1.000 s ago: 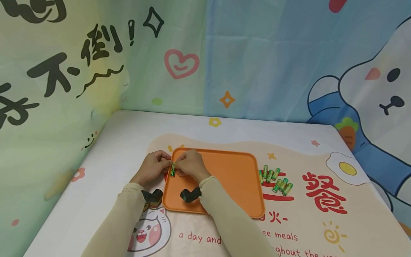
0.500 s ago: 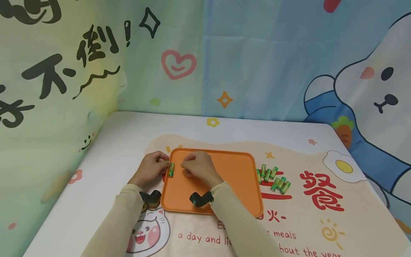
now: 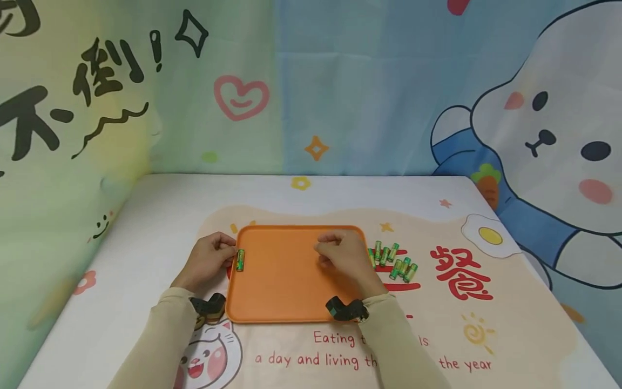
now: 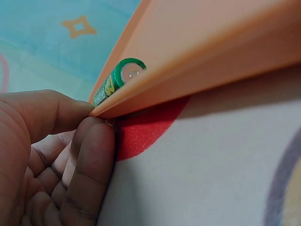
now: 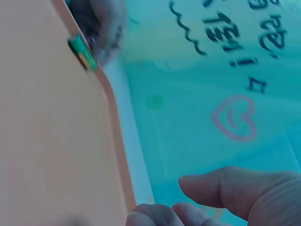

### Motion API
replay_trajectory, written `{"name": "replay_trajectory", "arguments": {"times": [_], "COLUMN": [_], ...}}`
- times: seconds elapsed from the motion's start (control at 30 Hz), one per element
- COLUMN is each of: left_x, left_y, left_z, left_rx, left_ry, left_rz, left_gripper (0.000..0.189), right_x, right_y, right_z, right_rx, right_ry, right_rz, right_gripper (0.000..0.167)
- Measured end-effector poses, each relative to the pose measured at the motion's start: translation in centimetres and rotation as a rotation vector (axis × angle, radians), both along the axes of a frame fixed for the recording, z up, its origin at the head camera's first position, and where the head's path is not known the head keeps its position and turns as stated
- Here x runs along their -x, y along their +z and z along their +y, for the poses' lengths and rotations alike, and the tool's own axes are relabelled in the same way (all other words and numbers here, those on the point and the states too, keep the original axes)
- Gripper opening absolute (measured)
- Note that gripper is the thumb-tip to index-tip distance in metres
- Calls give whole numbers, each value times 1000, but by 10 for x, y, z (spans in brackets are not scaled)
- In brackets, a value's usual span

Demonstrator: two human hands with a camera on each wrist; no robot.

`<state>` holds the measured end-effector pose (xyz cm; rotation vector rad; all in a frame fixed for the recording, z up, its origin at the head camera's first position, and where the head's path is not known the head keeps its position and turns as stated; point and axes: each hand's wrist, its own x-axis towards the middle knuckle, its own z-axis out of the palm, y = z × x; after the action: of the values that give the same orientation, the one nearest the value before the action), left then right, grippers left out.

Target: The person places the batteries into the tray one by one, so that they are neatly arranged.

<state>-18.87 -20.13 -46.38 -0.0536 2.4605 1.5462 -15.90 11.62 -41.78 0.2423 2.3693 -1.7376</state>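
A green battery [image 3: 240, 260] lies along the inner left edge of the orange tray [image 3: 286, 281]. My left hand [image 3: 208, 259] is at that edge. In the left wrist view its thumb and index finger pinch the tray's rim beside the battery [image 4: 115, 81], whose flat end faces the camera. Over the right part of the tray hovers my right hand [image 3: 347, 265]. Its thumb [image 5: 211, 188] stands apart from the loosely bent fingers, with nothing between them in the right wrist view.
Several more green batteries [image 3: 397, 268] lie loose on the printed tablecloth [image 3: 457, 324], just right of the tray. Both wrists wear dark camera straps. A patterned cloth backdrop [image 3: 316, 81] hangs behind the table.
My right hand has let go of the battery at the left edge and moved right across the tray. The left hand stays at the rim. The head view has turned rightward.
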Motion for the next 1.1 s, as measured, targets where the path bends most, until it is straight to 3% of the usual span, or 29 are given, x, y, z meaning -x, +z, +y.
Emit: {"name": "replay_trajectory", "arguments": {"times": [0.4,0.63,0.83,1.1], "left_x": [0,-1,-1,-1], "left_y": [-2,-1,-3,-3], "left_z": [-1,0,-1,0], "left_rx": [-30,-31,-36,-37], "left_ry": [-21,-14,-5,-7], "left_rz": [39,31,32,33], "left_gripper": [22,22,21,21], "right_x": [-35,-52,-56,-57], "right_y": [0,-8,-20,-25], "right_z": [107,148,159,159], "right_rx": [-76,-283,-338,-357], "right_ry": [-259,-397,-377,-346], "right_rz": [-8,-83,-170,-180], "right_gripper": [31,37,46,49]}}
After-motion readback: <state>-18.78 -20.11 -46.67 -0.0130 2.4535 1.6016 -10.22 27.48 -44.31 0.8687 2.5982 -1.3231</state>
